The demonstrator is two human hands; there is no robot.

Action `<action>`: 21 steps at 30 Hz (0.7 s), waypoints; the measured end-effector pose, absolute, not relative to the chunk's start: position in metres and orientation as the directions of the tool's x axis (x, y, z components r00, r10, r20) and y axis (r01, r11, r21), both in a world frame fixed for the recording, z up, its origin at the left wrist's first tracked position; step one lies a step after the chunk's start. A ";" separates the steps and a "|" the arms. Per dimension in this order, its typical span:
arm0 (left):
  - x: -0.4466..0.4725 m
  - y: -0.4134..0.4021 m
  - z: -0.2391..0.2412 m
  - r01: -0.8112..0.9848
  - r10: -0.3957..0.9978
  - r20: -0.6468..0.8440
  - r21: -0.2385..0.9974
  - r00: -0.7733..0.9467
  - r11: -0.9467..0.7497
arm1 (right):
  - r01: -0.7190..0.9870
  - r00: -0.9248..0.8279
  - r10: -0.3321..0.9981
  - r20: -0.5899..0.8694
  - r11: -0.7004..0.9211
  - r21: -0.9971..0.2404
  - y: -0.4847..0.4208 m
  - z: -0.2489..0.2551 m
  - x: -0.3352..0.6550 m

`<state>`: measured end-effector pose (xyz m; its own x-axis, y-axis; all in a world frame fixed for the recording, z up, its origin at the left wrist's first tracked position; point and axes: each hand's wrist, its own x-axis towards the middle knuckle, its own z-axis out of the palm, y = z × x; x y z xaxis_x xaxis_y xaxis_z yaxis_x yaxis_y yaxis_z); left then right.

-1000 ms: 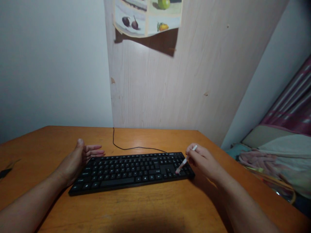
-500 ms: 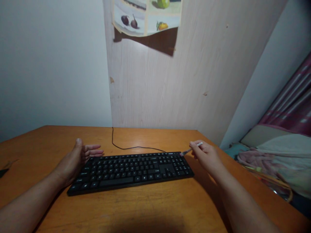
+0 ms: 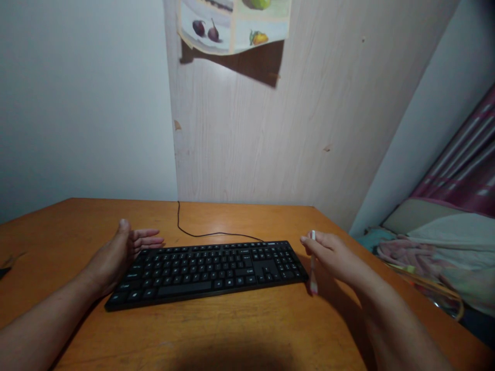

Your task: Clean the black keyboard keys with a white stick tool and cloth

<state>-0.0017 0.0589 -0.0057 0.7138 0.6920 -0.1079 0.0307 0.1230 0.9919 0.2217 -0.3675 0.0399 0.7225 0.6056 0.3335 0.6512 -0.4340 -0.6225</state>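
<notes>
A black keyboard [image 3: 201, 270] lies slightly slanted on the wooden desk. At its left end rests my left hand [image 3: 116, 255], thumb up and fingers stretched out behind the keyboard's back left corner; it holds nothing. Beyond the right end, my right hand [image 3: 328, 250] pinches a slim brush [image 3: 313, 268] with a pale handle and a pinkish tip. The brush points down and towards me, its tip just past the keyboard's front right corner. Whether the tip touches the desk, I cannot tell.
A thin black cable [image 3: 216, 234] runs from the keyboard over the back edge of the desk [image 3: 247, 335]. A sheet with fruit pictures [image 3: 232, 31] hangs on the wall panel. To the right are crumpled bedding [image 3: 406, 257] and a purple curtain [image 3: 460, 175]. A dark object [image 3: 3, 273] lies at the far left.
The brush has swung from the keyboard's back right corner, off the keys, to point down beside its right end. My right hand has turned slightly. The left hand stays in place.
</notes>
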 end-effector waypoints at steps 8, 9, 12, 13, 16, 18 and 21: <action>-0.002 0.065 -0.011 0.030 0.675 -0.100 0.993 0.731 0.115 | 0.610 0.792 0.372 0.484 -0.491 -0.622 -0.362 0.022 0.245; -0.002 0.065 -0.011 0.028 0.671 -0.099 0.993 0.734 0.116 | 0.614 0.789 0.388 0.476 -0.477 -0.629 -0.360 0.020 0.246; -0.002 0.065 -0.011 0.026 0.670 -0.096 0.993 0.736 0.114 | 0.635 0.769 0.441 0.462 -0.449 -0.629 -0.356 0.017 0.246; -0.002 0.064 -0.011 0.028 0.674 -0.097 0.993 0.732 0.112 | 0.639 0.765 0.456 0.455 -0.450 -0.624 -0.356 0.017 0.245; -0.001 0.063 -0.009 0.037 0.682 -0.105 0.993 0.724 0.113 | 0.628 0.773 0.471 0.425 -0.466 -0.624 -0.362 0.022 0.244; -0.001 0.063 -0.008 0.042 0.683 -0.111 0.992 0.722 0.118 | 0.618 0.778 0.484 0.400 -0.480 -0.622 -0.369 0.027 0.244; -0.001 0.063 -0.008 0.041 0.681 -0.112 0.992 0.723 0.120 | 0.605 0.784 0.507 0.358 -0.497 -0.622 -0.376 0.032 0.246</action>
